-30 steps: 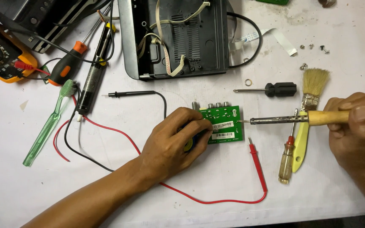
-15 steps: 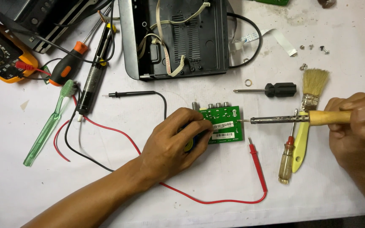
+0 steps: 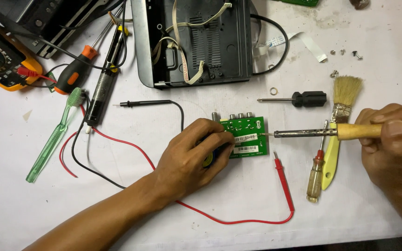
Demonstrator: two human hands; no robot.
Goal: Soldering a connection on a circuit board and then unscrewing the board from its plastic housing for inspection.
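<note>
Left hand [image 3: 189, 158]: fingers curled down, pinning green circuit board [image 3: 247, 136] to white table [image 3: 210, 223] at centre. Right hand [image 3: 389, 148], at 3 o'clock: closed around wooden-handled soldering iron [image 3: 350, 132], tip touching board's right edge. Red probe [image 3: 282, 179] at 5 o'clock of board.

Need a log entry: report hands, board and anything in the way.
Left hand pinning green circuit board. Right hand gripping soldering iron, tip at board's right edge. Nothing between tip and board.
</note>
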